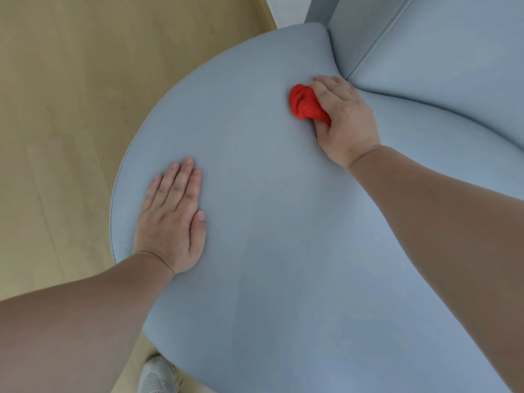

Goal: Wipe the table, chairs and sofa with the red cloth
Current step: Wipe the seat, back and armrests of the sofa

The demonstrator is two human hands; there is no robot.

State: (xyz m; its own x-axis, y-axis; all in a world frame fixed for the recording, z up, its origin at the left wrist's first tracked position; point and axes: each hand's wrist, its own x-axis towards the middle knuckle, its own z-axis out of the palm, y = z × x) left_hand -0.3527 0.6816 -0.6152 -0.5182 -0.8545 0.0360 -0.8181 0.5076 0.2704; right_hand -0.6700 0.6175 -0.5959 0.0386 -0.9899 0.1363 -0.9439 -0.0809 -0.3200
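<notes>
A pale blue sofa seat cushion (pixel 269 194) with a rounded edge fills most of the view. My right hand (pixel 343 117) grips a bunched red cloth (pixel 304 104) and holds it against the cushion near the seam where the seat meets the backrest (pixel 439 41). The cloth sticks out to the left of my fingers. My left hand (pixel 173 219) lies flat on the cushion near its left edge, fingers straight and together, holding nothing.
Light wooden floor (pixel 62 109) runs along the left of the sofa. A white wall base (pixel 286 9) shows at the top. My grey-white shoe (pixel 158 375) stands on the floor below the cushion's front edge.
</notes>
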